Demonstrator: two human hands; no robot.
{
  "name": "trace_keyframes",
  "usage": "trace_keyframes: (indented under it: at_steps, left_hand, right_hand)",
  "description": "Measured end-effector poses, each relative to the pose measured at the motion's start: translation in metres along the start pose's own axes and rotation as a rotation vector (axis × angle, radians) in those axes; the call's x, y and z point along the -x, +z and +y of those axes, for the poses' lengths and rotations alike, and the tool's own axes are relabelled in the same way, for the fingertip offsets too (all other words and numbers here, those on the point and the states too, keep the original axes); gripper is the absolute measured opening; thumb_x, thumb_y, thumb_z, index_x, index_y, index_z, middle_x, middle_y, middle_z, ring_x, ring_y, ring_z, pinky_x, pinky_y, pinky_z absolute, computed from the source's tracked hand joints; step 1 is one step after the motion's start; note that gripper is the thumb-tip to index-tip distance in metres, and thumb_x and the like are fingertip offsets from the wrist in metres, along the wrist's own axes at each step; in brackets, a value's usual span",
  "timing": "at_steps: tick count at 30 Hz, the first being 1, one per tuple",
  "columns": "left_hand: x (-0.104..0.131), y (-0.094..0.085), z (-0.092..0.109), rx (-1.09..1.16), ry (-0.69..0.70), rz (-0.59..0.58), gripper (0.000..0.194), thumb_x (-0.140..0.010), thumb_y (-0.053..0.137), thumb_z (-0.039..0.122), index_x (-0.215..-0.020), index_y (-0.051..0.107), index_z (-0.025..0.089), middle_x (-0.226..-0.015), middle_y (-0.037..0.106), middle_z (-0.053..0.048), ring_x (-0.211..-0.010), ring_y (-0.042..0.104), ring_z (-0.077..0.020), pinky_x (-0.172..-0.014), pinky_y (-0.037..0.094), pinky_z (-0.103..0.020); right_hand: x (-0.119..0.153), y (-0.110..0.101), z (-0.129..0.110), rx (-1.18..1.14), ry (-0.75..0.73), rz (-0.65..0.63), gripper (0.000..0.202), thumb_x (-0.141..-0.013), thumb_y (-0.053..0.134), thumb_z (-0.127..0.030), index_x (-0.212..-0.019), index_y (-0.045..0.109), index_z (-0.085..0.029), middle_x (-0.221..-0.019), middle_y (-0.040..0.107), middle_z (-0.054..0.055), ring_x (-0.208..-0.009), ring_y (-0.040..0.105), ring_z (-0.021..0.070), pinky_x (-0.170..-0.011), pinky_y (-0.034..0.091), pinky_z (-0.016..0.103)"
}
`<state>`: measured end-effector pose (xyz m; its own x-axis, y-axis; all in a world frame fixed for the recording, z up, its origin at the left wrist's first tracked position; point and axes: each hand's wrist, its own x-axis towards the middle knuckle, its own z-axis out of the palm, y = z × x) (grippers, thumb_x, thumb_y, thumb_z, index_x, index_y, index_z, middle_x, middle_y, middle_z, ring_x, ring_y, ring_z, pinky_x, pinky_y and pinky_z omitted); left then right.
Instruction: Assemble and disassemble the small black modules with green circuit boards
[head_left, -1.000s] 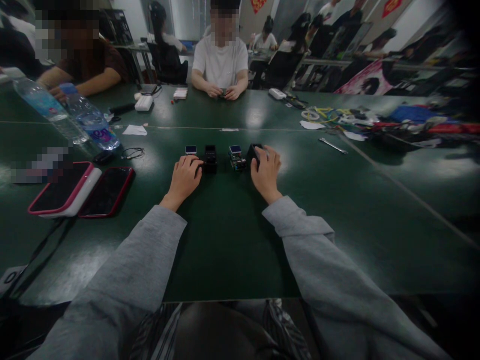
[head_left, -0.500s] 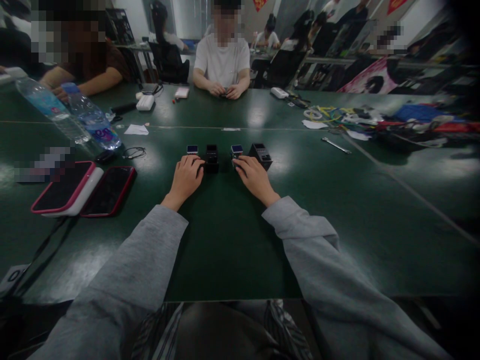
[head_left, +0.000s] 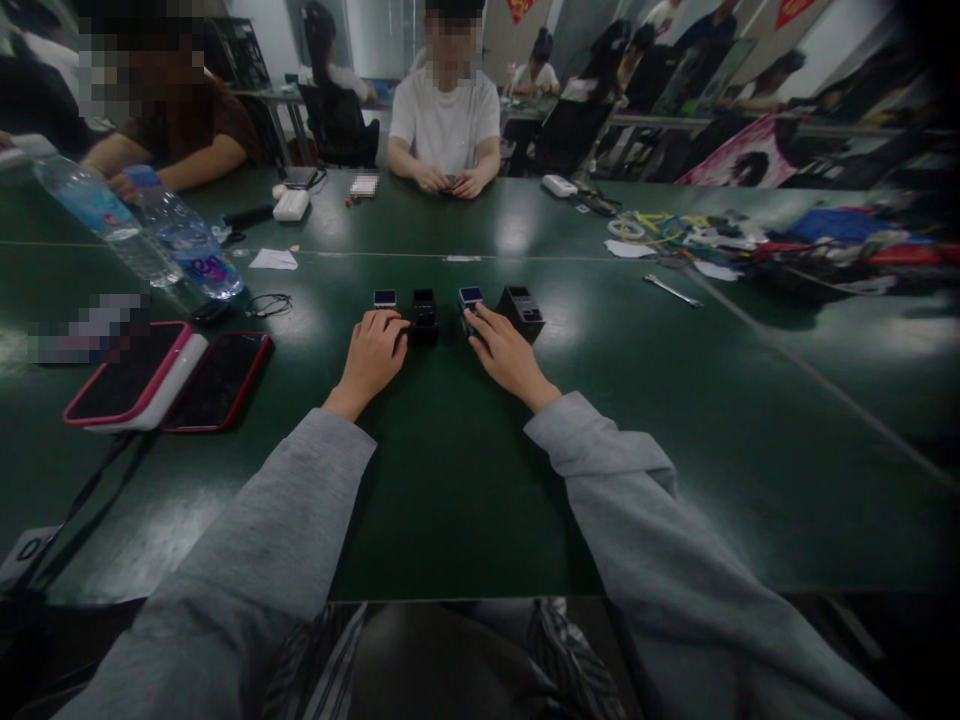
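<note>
Centre of frame, dark green bench (head_left: 450, 480): left hand (head_left: 369, 360) rests curled beside a black box-shaped housing (head_left: 424, 316); right hand (head_left: 507, 352) fingers (head_left: 480, 325) close narrowly around a small blue-screened circuit module (head_left: 471, 300). A loose pinch might let the module slip.

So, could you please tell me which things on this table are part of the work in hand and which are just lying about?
In hand:
left hand at the left screen module and left black case
right hand on the right screen module, beside the right black case

Lying about:
two phones
water bottles
wrench
cables
</note>
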<state>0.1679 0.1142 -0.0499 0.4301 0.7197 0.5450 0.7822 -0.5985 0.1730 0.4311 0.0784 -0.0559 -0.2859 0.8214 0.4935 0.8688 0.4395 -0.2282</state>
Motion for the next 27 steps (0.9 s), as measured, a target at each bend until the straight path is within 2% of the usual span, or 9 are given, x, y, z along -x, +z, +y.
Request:
trace_keyframes:
  at_steps: [6,9,12,17,19,22,27]
  left_hand:
    - [0.0,0.0,0.0,0.002,-0.004,-0.004,0.027,-0.098,0.047,0.023,-0.119,0.063,0.017,-0.126,0.061,-0.014,-0.123,0.051,-0.0305,-0.1,0.047,-0.048]
    - [0.0,0.0,0.0,0.004,-0.003,-0.006,0.027,-0.098,0.047,0.023,-0.119,0.063,0.018,-0.126,0.06,-0.014,-0.123,0.051,-0.0307,-0.099,0.047,-0.048]
    - [0.0,0.001,0.0,0.006,-0.006,0.006,0.026,-0.097,0.047,0.023,-0.118,0.063,0.019,-0.126,0.061,-0.014,-0.124,0.051,-0.0306,-0.1,0.047,-0.049]
    - [0.0,0.002,-0.001,0.008,-0.005,0.014,0.025,-0.097,0.049,0.023,-0.118,0.063,0.019,-0.126,0.061,-0.013,-0.124,0.051,-0.03,-0.101,0.046,-0.048]
    - [-0.001,0.002,-0.001,0.011,-0.009,0.012,0.025,-0.097,0.049,0.023,-0.117,0.063,0.02,-0.126,0.061,-0.013,-0.123,0.051,-0.03,-0.101,0.046,-0.048]
    - [0.0,0.002,-0.002,0.016,-0.006,0.01,0.026,-0.096,0.049,0.022,-0.117,0.063,0.02,-0.126,0.061,-0.013,-0.124,0.051,-0.0301,-0.101,0.046,-0.048]
    - [0.0,0.002,-0.002,0.014,0.004,0.018,0.026,-0.097,0.048,0.023,-0.118,0.063,0.019,-0.126,0.061,-0.013,-0.124,0.05,-0.0301,-0.102,0.046,-0.048]
  right_hand:
    - [0.0,0.0,-0.001,0.009,0.004,-0.057,0.056,-0.102,0.043,-0.031,-0.156,0.034,-0.021,-0.161,0.033,0.009,-0.144,0.038,0.0286,-0.115,0.043,0.052]
    - [-0.001,-0.001,-0.003,0.036,0.004,-0.054,0.055,-0.103,0.042,-0.034,-0.156,0.034,-0.022,-0.162,0.032,0.009,-0.143,0.039,0.0281,-0.114,0.042,0.05]
    - [-0.001,-0.005,-0.004,0.085,0.052,0.051,0.048,-0.104,0.038,-0.035,-0.151,0.042,-0.024,-0.16,0.036,0.009,-0.143,0.038,0.0279,-0.116,0.037,0.052]
    - [0.002,-0.011,0.01,0.2,0.328,0.316,0.041,-0.103,0.04,-0.034,-0.141,0.052,-0.024,-0.152,0.04,0.014,-0.142,0.035,0.0329,-0.114,0.033,0.058]
    - [0.004,-0.007,0.022,0.188,0.424,0.332,0.041,-0.099,0.047,-0.034,-0.138,0.055,-0.021,-0.146,0.043,0.018,-0.137,0.04,0.0356,-0.11,0.037,0.059]
    - [0.007,0.0,0.038,0.072,0.482,0.301,0.041,-0.094,0.052,-0.031,-0.132,0.058,-0.017,-0.132,0.052,0.019,-0.124,0.051,0.033,-0.102,0.046,0.053]
    - [0.004,0.006,0.05,-0.082,0.528,0.418,0.04,-0.097,0.045,-0.037,-0.125,0.061,-0.014,-0.122,0.061,0.017,-0.114,0.058,0.0281,-0.1,0.047,0.047]
